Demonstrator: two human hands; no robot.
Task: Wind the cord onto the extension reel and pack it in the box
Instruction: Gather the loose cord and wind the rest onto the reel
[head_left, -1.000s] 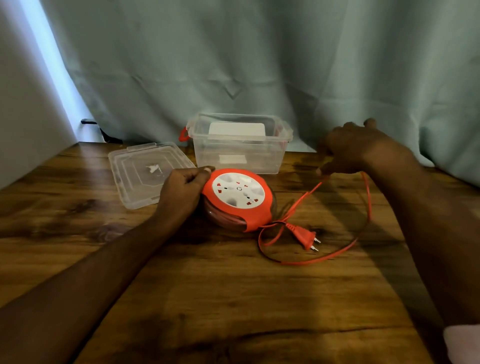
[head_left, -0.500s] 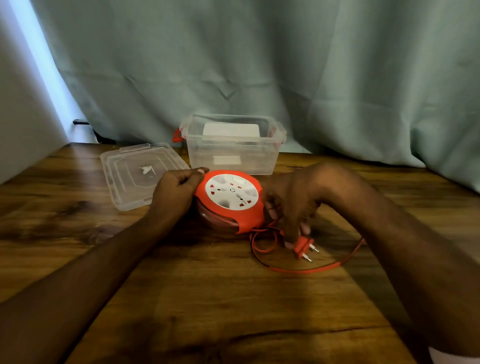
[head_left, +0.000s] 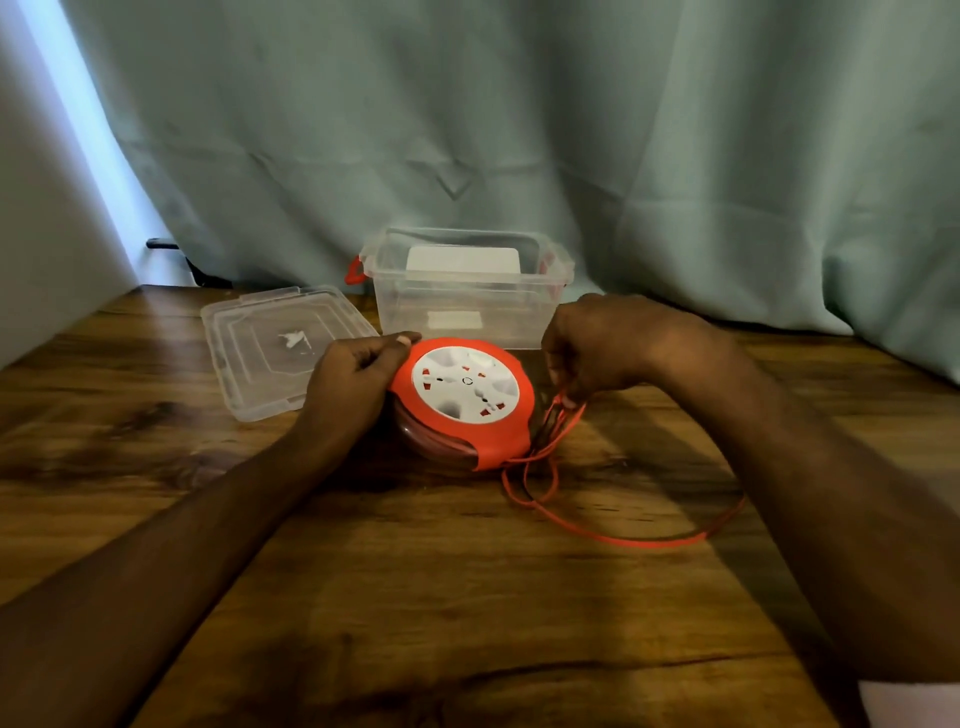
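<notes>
The round orange extension reel (head_left: 467, 400) with a white socket face lies flat on the wooden table (head_left: 415, 571). My left hand (head_left: 353, 379) grips its left rim. My right hand (head_left: 597, 348) is just right of the reel, fingers pinched on the orange cord (head_left: 623, 540). The cord runs from my fingers to the reel's lower right edge and trails in a loose loop on the table to the right. The plug is hidden. The clear plastic box (head_left: 467, 291) stands open behind the reel.
The box's clear lid (head_left: 280, 343) lies flat to the left of the box, beside my left hand. A pale green curtain (head_left: 519, 130) hangs along the table's back edge. The box has an orange latch on its left side.
My right hand has risen from the plug near the table to the reel's right side, lifting cord with it. The plug is no longer in sight. My left hand stays on the reel.
</notes>
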